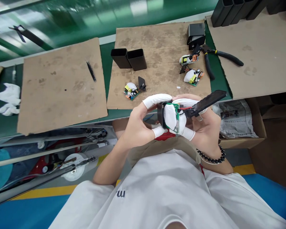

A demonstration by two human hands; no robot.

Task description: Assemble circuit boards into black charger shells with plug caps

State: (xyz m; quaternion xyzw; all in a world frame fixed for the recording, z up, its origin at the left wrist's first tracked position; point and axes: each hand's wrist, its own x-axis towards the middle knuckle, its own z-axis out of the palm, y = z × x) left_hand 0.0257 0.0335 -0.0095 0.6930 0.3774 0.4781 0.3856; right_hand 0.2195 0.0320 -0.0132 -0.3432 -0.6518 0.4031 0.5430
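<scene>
My left hand (143, 124), with white finger covers, is closed around a black plastic case (160, 115). My right hand (200, 124), also in finger covers, grips a green circuit board (177, 116) with a white lump on it, partly inside the case's opening. Red and black wires run from the board to a black end plate (208, 103), which sticks out to the right over my right hand. Where the board's far end sits inside the case is hidden. Beyond my hands, another circuit board (131, 90) with its own black plate lies on the cardboard.
Two black cases (128, 59) stand on the cardboard (157, 41). At the right are more boards (193, 77), pliers (219, 55) and a black housing (195, 34). Tweezers (91, 71) lie on the left cardboard. A carton (243, 140) with newspaper sits below the bench's right side.
</scene>
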